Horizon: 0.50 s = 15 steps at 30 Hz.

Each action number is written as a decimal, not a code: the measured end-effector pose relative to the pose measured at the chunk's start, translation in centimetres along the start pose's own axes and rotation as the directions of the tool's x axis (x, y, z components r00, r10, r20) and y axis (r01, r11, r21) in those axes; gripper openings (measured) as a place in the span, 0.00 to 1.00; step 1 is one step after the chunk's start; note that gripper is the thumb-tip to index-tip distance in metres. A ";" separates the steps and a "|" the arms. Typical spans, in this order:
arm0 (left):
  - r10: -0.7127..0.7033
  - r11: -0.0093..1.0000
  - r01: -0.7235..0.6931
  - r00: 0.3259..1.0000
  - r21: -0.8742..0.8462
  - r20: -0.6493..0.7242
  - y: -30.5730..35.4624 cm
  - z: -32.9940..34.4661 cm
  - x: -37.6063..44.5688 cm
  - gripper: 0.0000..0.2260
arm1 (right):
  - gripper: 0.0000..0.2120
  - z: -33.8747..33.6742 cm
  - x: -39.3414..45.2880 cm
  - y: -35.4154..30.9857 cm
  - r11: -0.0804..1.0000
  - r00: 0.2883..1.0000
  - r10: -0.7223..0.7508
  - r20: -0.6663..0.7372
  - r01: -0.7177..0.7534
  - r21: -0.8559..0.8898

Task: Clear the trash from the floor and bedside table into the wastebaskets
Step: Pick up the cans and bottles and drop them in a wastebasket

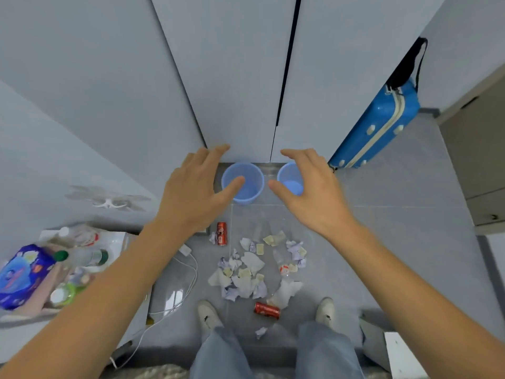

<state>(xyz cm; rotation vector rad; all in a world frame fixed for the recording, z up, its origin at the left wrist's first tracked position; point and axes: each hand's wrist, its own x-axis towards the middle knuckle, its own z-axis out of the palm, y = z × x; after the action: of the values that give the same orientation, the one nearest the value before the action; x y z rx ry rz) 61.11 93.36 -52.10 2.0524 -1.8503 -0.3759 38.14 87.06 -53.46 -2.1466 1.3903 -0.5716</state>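
Note:
Two blue wastebaskets stand on the floor by the wardrobe, the left wastebasket and the right wastebasket. My left hand and my right hand are stretched out in front of them, fingers spread, holding nothing. Crumpled paper and wrappers lie scattered on the floor below my hands. One red can lies near the table corner, another red can lies between my shoes. The bedside table at the left holds bottles and a blue packet.
A blue suitcase leans against the wardrobe doors at the right. A white charger and cable trail on the floor by the table. A cabinet stands at the far right. My shoes flank the trash.

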 end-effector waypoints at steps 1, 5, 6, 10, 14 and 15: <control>-0.010 1.000 0.011 1.000 -0.009 0.011 -0.5 1.3 -0.1 0.30 | 0.28 0.9 -0.1 1.0 1.000 1.000 0.012 0.003 -0.012 0.002; -0.048 0.999 0.049 0.998 -0.013 0.050 -3.4 8.9 -0.3 0.30 | 0.28 6.2 -0.4 7.2 1.000 0.999 0.018 0.038 -0.018 -0.009; -0.061 0.998 0.062 0.997 -0.016 0.057 -4.4 11.5 -0.2 0.30 | 0.28 8.0 -0.4 9.3 1.000 0.999 0.012 0.047 -0.011 -0.014; -0.112 0.993 0.114 0.991 -0.026 0.074 -8.5 23.9 -0.4 0.28 | 0.27 16.5 -1.4 18.1 0.999 0.996 0.031 0.080 -0.030 -0.020; -0.149 0.988 0.153 0.975 -0.010 0.163 -12.8 40.2 -2.1 0.28 | 0.27 28.7 -4.5 28.6 0.996 0.985 0.092 0.149 -0.092 -0.010; -0.163 0.986 0.169 0.969 -0.016 0.183 -13.8 44.0 -2.6 0.29 | 0.27 31.5 -5.3 31.1 0.994 0.980 0.107 0.168 -0.107 -0.007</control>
<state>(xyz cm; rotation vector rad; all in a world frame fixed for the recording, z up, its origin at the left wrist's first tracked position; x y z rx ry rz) 54.70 93.57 -97.83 2.2235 -1.7627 -0.6518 33.09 87.39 -97.77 -2.0518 1.4000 -0.3417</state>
